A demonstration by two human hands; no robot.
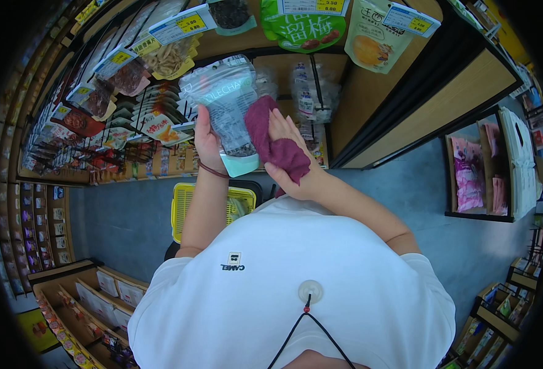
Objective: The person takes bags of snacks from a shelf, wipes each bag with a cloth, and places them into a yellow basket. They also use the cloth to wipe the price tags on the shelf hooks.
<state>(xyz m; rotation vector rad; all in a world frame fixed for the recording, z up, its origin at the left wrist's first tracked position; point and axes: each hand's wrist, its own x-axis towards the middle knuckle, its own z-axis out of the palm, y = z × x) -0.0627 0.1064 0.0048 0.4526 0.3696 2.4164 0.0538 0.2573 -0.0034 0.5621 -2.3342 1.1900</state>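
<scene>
My left hand point(209, 138) holds a clear-fronted snack pouch point(230, 110) with a pale green base and dark contents. The thumb lies along the pouch's left edge, and the other fingers are hidden behind it. My right hand point(290, 143) grips a maroon cloth point(264, 127), which hangs around its fingers and touches the right side of the pouch. Past the hands, clear packets point(306, 99) hang on the shelf. A green snack bag point(304, 30) and a pale green pouch point(376, 44) hang above, behind price tags.
A yellow plastic basket point(178, 207) with something pale inside stands below my left forearm. Hanging snack packets point(161, 127) fill the rack at the left. A wooden shelf's side panel point(437, 99) slants at the right. Farther right stands a display unit point(479, 214) with pink packages.
</scene>
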